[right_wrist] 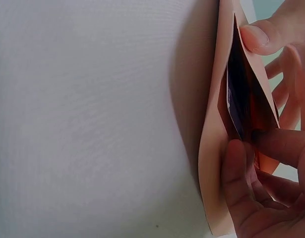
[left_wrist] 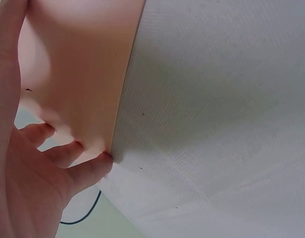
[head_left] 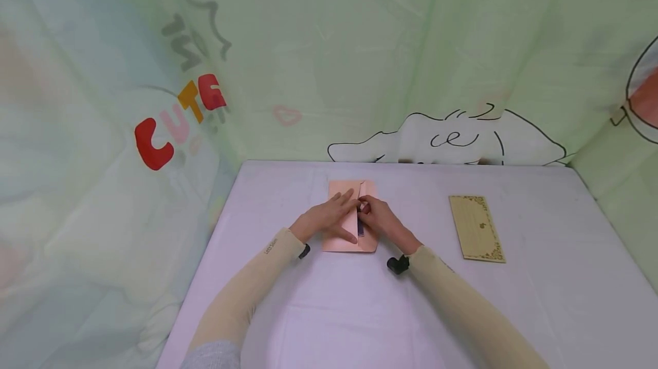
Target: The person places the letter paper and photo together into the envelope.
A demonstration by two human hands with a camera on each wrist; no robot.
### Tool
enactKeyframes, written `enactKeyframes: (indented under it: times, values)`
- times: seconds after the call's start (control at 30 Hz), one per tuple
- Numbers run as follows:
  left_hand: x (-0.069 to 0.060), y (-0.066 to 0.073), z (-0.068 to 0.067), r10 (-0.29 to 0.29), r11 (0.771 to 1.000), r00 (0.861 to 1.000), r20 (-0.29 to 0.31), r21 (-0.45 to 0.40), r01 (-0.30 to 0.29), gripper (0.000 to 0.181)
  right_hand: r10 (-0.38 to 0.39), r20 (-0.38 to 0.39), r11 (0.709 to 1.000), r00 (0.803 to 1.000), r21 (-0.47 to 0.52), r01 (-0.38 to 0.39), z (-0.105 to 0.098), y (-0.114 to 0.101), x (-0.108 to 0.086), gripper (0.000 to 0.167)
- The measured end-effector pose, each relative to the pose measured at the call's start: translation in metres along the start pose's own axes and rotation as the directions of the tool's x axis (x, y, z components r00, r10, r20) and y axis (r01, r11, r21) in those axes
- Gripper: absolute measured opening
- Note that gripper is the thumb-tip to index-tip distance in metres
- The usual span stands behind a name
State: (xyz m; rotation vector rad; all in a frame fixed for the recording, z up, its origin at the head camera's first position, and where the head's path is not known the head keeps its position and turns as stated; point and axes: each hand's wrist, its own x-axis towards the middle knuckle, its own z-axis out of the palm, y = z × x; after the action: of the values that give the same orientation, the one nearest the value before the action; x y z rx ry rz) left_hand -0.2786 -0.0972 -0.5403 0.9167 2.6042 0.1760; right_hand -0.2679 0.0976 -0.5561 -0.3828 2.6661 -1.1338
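A peach-coloured paper envelope (head_left: 337,186) lies on the table with its long opening on the right side. My left hand (head_left: 331,215) rests on it with the fingers spread, the thumb beside the opening. From the right, my right hand (head_left: 382,217) reaches into that opening. In the right wrist view, its thumb and fingers pinch a dark, thin card-like piece (right_wrist: 236,89) that sits partly inside the envelope (right_wrist: 212,193). Most of that piece is hidden by the paper and fingers. The left wrist view shows left fingertips (left_wrist: 95,168) at the envelope's edge.
A light wooden board (head_left: 475,226) with dark ornamental corners lies to the right on the white-covered table (head_left: 329,323). Printed curtains (head_left: 308,60) hang behind the table and at its sides.
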Motion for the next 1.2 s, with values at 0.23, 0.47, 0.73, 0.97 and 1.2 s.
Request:
enactKeyframes:
  times: [0.23, 0.47, 0.73, 0.97, 1.2]
  values:
    - [0.000, 0.001, 0.000, 0.004, 1.000, 1.000, -0.004, -0.013, -0.004, 0.103, -0.015, -0.004, 1.000, 1.000, -0.020, 0.015, 0.001, -0.001, -0.001, 0.042]
    - [-0.001, 0.002, 0.001, 0.004, 1.000, 1.000, -0.003, -0.020, -0.004, 0.103, -0.012, -0.005, 0.999, 1.000, -0.032, 0.012, -0.002, -0.001, -0.007, 0.041]
    - [0.001, 0.000, 0.001, -0.002, 1.000, 1.000, 0.003, -0.001, 0.002, 0.105, 0.071, -0.001, 0.997, 0.997, -0.029, -0.071, -0.019, 0.002, -0.022, 0.050]
    - [-0.001, 0.000, -0.002, 0.005, 1.000, 1.000, 0.003, -0.008, -0.005, 0.102, 0.064, -0.039, 0.997, 0.997, -0.050, -0.066, -0.042, 0.011, -0.040, 0.052]
    - [0.000, 0.000, -0.001, 0.010, 1.000, 1.000, 0.004, -0.007, -0.010, 0.100, 0.060, -0.087, 0.994, 0.994, -0.083, -0.068, -0.062, 0.032, -0.056, 0.053]
